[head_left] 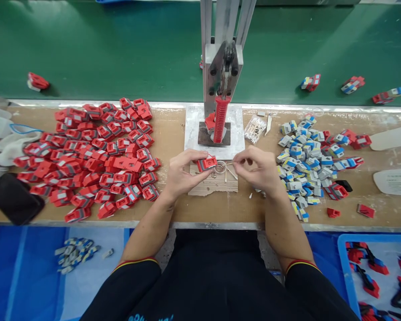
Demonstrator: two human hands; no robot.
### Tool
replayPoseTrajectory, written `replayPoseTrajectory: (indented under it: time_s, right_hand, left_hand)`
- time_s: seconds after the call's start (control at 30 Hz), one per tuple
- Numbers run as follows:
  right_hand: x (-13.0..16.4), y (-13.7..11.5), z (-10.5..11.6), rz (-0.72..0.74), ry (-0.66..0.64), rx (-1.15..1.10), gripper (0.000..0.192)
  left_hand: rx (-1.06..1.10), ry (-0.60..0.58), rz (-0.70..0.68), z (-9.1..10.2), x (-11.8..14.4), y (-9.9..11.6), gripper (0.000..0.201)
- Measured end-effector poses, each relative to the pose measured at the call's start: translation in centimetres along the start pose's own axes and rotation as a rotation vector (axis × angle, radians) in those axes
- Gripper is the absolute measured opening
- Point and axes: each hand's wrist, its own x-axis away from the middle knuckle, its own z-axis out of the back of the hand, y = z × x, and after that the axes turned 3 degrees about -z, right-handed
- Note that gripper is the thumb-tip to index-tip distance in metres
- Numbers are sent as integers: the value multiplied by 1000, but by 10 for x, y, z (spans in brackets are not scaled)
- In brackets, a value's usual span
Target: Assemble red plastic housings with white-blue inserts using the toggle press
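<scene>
My left hand (187,171) is closed round the edge of a small red plastic toy part (206,164), its hollow side facing up. Between the pinched fingertips of my right hand (259,167) is a thin stick that looks like a cotton swab (229,163), pointing toward the red part. Under both hands lies a torn piece of cardboard (203,189), with a small ring-shaped dish (220,167) and a loose cotton swab on it. Just beyond stands a hand press with a red lever (222,118), and a red part sits under it.
Many red parts (96,151) are heaped at left, beside a black phone (15,198). Grey, blue and yellow parts (302,160) pile up at right. A bag of cotton swabs (255,128) lies by the press. Behind runs a green belt (120,53); a blue tray (342,254) is lower right.
</scene>
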Motion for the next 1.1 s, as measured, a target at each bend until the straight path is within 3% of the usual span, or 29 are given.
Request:
replayPoseTrajectory:
  time_s: [0.1, 0.3, 0.4, 0.57, 0.63, 0.8, 1.1]
  right_hand:
    - [0, 4, -11, -2, -189, 143, 13]
    - [-1, 10, -21, 13, -292, 204, 14]
    - [-1, 8, -14, 35, -216, 107, 14]
    - [0, -1, -9, 53, 169, -256, 11]
    - [0, -5, -14, 55, 240, -372, 12]
    - [0, -12, -26, 95, 208, -490, 10]
    - [2, -10, -28, 84, 153, -412, 10]
  left_hand:
    - [-24, 9, -2, 3, -1, -4, 27]
    - [-48, 1, -22, 5, 1, -8, 27]
    - [-53, -4, -49, 6, 0, -7, 27]
    - [-64, -40, -69, 4, -2, -1, 23]
    - [-60, -52, -76, 2, -2, 2, 22]
    - [-43, -45, -104, -1, -2, 4, 23]
    - [-21, -33, -109, -2, -1, 3, 25]
